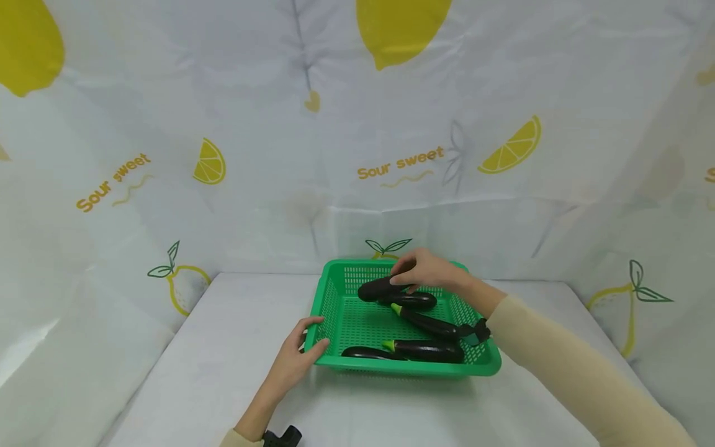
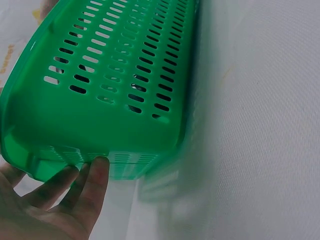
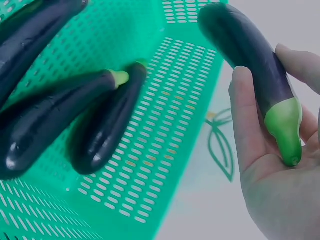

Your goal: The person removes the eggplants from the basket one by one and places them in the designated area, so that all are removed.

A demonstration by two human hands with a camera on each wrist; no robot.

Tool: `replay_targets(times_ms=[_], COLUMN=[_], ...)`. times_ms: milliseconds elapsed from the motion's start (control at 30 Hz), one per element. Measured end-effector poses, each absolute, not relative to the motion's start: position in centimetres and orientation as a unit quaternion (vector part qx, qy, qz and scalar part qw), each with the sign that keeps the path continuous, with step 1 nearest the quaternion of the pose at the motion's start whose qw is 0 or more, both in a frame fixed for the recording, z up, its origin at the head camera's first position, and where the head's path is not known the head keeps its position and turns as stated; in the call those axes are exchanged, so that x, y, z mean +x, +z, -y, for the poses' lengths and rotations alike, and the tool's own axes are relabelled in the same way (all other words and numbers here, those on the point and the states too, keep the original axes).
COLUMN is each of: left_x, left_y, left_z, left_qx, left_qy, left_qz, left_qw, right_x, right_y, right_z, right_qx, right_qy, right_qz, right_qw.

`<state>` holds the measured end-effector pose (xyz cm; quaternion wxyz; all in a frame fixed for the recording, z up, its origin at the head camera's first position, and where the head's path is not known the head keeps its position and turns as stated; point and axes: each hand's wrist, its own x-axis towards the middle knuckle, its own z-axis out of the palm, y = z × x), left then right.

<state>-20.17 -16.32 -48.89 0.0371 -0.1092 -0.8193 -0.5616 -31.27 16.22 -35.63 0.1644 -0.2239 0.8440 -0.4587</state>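
Observation:
My right hand [image 1: 430,270] holds an eggplant [image 1: 377,289] above the back of a green plastic basket [image 1: 402,367]. In the right wrist view, thumb and fingers pinch that dark eggplant [image 3: 250,55] near its green cap, the stem pointing toward the palm. Several other eggplants lie in the basket: one [image 1: 419,301] just under the held one, another [image 1: 429,324] slanting at the right, and two along the front wall, a long one [image 1: 430,351] and a partly hidden one [image 1: 365,352]. My left hand [image 1: 296,357] grips the basket's front left corner, its fingers [image 2: 95,187] against the outer wall.
The basket stands on a white-covered table [image 1: 240,335]. Behind it hangs a white sheet [image 1: 268,205] printed with lemons and lettering, which also runs along both sides. Slotted basket walls [image 3: 165,90] rise around the eggplants.

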Motion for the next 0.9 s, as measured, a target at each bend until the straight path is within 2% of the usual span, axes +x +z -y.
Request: replay_targets(times_ms=[433, 900], left_x=[-19.9, -20.1], left_y=[-48.3, -48.5], left_z=[16.2, 16.2], left_qx=[-0.103, -0.102], left_qy=[-0.578, -0.574], left_qz=[0.809, 0.812], left_qw=[0.035, 0.037], right_x=[-29.2, -25.1], right_y=[-31.9, -31.0], right_z=[-19.7, -24.3], right_qx=[-0.227, -0.205], right_qy=[-0.481, -0.471], right_qz=[-0.84, -0.856], right_qw=[0.107, 0.06])
